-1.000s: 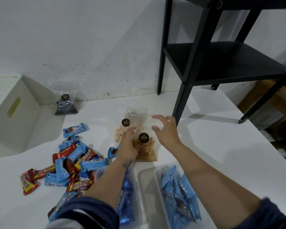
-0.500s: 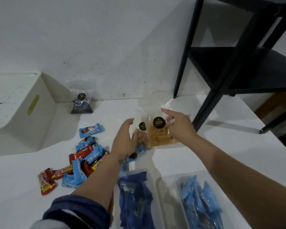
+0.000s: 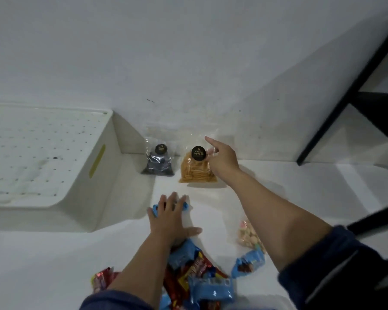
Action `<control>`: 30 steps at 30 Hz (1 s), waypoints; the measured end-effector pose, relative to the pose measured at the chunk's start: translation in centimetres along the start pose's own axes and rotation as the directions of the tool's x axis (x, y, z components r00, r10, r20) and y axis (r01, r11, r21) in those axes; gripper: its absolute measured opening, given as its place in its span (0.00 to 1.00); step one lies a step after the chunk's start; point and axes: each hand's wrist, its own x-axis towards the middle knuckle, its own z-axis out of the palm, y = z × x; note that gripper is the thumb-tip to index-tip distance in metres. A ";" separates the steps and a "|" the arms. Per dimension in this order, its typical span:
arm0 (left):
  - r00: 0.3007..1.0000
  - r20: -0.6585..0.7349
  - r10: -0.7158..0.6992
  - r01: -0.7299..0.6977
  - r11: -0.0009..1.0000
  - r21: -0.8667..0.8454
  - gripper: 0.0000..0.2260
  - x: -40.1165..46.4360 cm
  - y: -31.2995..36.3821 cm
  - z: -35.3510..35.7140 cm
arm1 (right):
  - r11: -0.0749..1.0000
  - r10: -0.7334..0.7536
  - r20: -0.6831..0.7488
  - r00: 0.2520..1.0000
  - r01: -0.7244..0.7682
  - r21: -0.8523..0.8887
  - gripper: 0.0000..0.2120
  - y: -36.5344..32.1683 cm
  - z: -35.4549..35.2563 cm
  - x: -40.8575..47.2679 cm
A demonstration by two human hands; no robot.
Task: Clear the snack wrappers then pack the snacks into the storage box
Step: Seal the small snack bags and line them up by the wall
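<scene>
My right hand is out at the back of the white table, thumb and fingers pinching the clear bag of orange sticks near its black sticker, forefinger pointing up; the bag stands at the wall just beside a bag of dark snacks. My left hand lies flat, fingers spread, on a blue wrapped snack, gripping nothing; the white storage box sits to its left, upside down, and loose red and blue snacks pile under my wrist.
</scene>
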 end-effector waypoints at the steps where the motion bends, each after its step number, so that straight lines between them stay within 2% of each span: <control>1: 1.000 -0.016 0.003 -0.003 1.000 0.002 0.45 0.1 -0.1 0.2 | 1.000 0.000 -0.002 1.000 0.000 0.011 0.30 -0.2 1.0 0.9; 6: 0.999 -0.031 -0.012 0.012 1.000 -0.003 0.44 0.6 -0.3 0.6 | 1.000 0.018 0.014 1.000 -0.018 -0.013 0.31 0.3 4.6 3.6; 11: 1.000 -0.025 -0.011 0.011 1.000 -0.006 0.44 0.6 -0.2 0.3 | 0.998 0.060 0.032 0.998 -0.060 -0.007 0.30 1.0 5.3 4.4; 16: 1.000 0.009 -0.018 0.018 1.000 0.018 0.44 0.4 0.2 -0.9 | 0.995 0.068 0.140 0.988 -0.056 -0.085 0.29 0.1 2.6 2.8; 19: 1.000 0.023 -0.012 0.011 0.999 0.048 0.46 -0.2 0.9 -1.6 | 0.990 0.037 0.175 0.984 -0.012 -0.142 0.23 0.3 -0.5 0.7; 22: 0.998 -0.037 0.049 -0.047 0.998 0.051 0.41 -0.9 2.6 -2.2 | 0.976 0.023 0.212 0.977 0.024 -0.216 0.17 1.2 -3.8 -1.7; 26: 0.978 -0.136 0.161 -0.171 0.983 -0.065 0.31 -1.9 7.1 -1.8 | 0.930 0.066 0.213 0.975 0.017 -0.367 0.16 3.9 -8.5 -4.5; 30: 0.978 -0.120 0.169 -0.197 0.936 -0.291 0.31 -3.3 12.4 0.6 | 0.887 0.133 0.179 0.975 -0.036 -0.461 0.18 7.2 -11.7 -6.6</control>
